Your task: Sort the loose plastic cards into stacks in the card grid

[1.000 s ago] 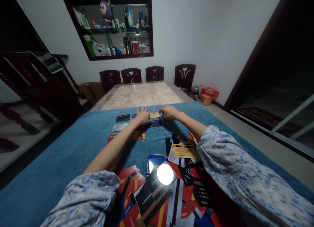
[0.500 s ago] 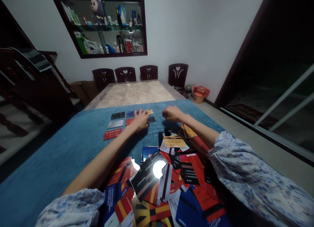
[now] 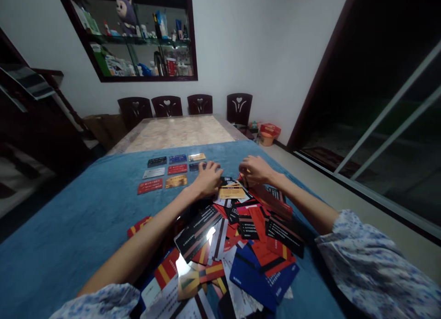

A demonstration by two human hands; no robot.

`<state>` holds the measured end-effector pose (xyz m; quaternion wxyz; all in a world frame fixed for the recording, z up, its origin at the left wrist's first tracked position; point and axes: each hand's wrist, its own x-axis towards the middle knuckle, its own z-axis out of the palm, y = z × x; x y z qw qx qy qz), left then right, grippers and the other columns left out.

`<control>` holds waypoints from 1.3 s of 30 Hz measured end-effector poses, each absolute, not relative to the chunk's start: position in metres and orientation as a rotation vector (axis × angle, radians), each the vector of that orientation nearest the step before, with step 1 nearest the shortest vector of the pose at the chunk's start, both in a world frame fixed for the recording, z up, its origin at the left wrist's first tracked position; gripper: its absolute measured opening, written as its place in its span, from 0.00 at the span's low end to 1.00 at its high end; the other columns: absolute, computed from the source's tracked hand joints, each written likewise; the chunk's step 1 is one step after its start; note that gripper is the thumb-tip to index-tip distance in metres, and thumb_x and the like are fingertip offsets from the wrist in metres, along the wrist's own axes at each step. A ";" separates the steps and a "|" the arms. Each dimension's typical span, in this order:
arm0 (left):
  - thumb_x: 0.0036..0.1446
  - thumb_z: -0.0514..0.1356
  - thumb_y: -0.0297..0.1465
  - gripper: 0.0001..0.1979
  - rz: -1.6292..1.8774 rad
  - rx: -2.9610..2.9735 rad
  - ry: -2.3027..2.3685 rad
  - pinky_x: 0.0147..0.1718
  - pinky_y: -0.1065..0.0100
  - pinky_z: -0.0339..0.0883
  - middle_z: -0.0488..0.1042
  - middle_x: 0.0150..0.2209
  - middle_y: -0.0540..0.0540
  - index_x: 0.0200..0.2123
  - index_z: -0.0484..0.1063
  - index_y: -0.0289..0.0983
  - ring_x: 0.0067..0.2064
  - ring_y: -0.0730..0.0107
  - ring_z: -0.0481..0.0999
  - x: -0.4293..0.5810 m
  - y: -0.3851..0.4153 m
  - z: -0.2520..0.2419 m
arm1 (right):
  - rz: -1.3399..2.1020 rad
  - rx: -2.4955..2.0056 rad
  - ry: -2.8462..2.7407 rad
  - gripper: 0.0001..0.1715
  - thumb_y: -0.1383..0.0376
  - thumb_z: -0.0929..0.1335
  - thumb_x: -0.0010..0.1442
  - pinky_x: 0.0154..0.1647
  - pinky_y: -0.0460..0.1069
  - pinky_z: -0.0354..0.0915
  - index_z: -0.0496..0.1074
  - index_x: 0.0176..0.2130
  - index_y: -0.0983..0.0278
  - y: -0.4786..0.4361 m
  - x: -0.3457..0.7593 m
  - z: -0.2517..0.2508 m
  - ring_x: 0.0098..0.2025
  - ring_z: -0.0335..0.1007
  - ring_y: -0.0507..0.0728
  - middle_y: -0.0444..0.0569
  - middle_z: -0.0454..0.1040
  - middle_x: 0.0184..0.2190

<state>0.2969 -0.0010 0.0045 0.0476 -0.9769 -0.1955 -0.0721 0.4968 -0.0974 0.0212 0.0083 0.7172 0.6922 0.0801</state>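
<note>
A loose heap of plastic cards, red, black, blue and white, covers the near part of a blue cloth. Beyond it, several cards lie in neat rows. My left hand rests at the heap's far edge, fingers curled down onto the cards beside a yellow card. My right hand is just to the right of it, fingers bent over the heap's far end; what it grips is hidden.
The cloth covers the near end of a long table with a bare marble top beyond. Several dark chairs stand at the far end. A wall cabinet holds bottles. A glass sliding door is at right.
Both hands drew back from the laid-out rows to the far edge of the heap. The view tipped down, showing more of the heap.
</note>
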 end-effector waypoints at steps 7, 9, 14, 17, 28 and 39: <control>0.59 0.56 0.29 0.21 -0.255 -3.016 -0.345 0.59 0.42 0.47 0.64 0.62 0.37 0.56 0.67 0.39 0.62 0.47 0.56 0.309 -0.036 0.004 | 0.272 2.294 2.145 0.13 0.66 0.63 0.63 0.38 0.50 0.55 0.77 0.41 0.62 -0.136 0.511 0.008 0.45 0.67 0.59 0.54 0.77 0.41; 0.57 0.57 0.28 0.23 -0.233 -3.032 -0.266 0.59 0.42 0.46 0.64 0.62 0.38 0.57 0.67 0.40 0.62 0.47 0.57 0.313 -0.046 0.003 | 0.296 2.339 2.135 0.13 0.66 0.63 0.64 0.38 0.51 0.55 0.77 0.41 0.62 -0.147 0.517 0.001 0.45 0.67 0.59 0.53 0.77 0.41; 0.63 0.54 0.35 0.19 -0.223 -3.080 -0.054 0.59 0.40 0.48 0.67 0.61 0.40 0.57 0.68 0.43 0.62 0.47 0.57 0.328 -0.067 -0.004 | 0.265 2.427 2.158 0.12 0.65 0.65 0.63 0.42 0.51 0.58 0.77 0.42 0.62 -0.168 0.531 -0.012 0.43 0.68 0.59 0.52 0.78 0.40; 0.63 0.54 0.33 0.19 -0.163 -3.085 0.063 0.59 0.40 0.50 0.65 0.63 0.43 0.57 0.69 0.46 0.62 0.48 0.58 0.337 -0.075 -0.008 | 0.255 2.464 2.165 0.12 0.67 0.64 0.62 0.41 0.51 0.59 0.77 0.41 0.61 -0.177 0.535 -0.017 0.43 0.68 0.58 0.52 0.78 0.39; 0.64 0.50 0.26 0.19 -0.102 -3.012 0.098 0.59 0.38 0.52 0.66 0.61 0.42 0.53 0.72 0.45 0.63 0.51 0.59 0.348 -0.086 -0.008 | 0.348 2.409 2.445 0.11 0.67 0.66 0.59 0.39 0.51 0.60 0.78 0.38 0.61 -0.189 0.540 -0.036 0.39 0.66 0.59 0.51 0.77 0.35; 0.61 0.57 0.31 0.11 -0.119 -3.103 -0.058 0.57 0.44 0.54 0.73 0.55 0.40 0.46 0.72 0.37 0.63 0.49 0.60 0.337 -0.075 -0.005 | 0.187 2.279 2.623 0.14 0.56 0.67 0.63 0.45 0.56 0.64 0.77 0.42 0.61 -0.194 0.527 -0.033 0.42 0.66 0.60 0.54 0.75 0.40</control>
